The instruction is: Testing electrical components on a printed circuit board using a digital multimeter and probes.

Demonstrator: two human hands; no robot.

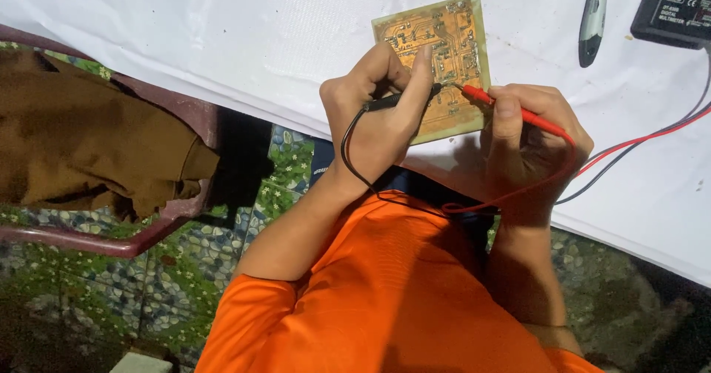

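Observation:
A yellow-green circuit board (444, 40) with copper tracks lies on the white table cover (244, 32). My left hand (378, 110) pinches a black test probe (400, 99), its tip resting on the board's lower middle. My right hand (529, 132) grips a red test probe (511, 108), its tip touching the board right beside the black one. The probes' black and red leads (637, 143) loop under my wrists and run off to the right.
A black digital multimeter (678, 6) sits at the table's top right corner. Next to it lies a grey and black pen-shaped tool (592, 17). A chair with brown cloth (81, 143) stands at left over a pebble-patterned floor (170, 284).

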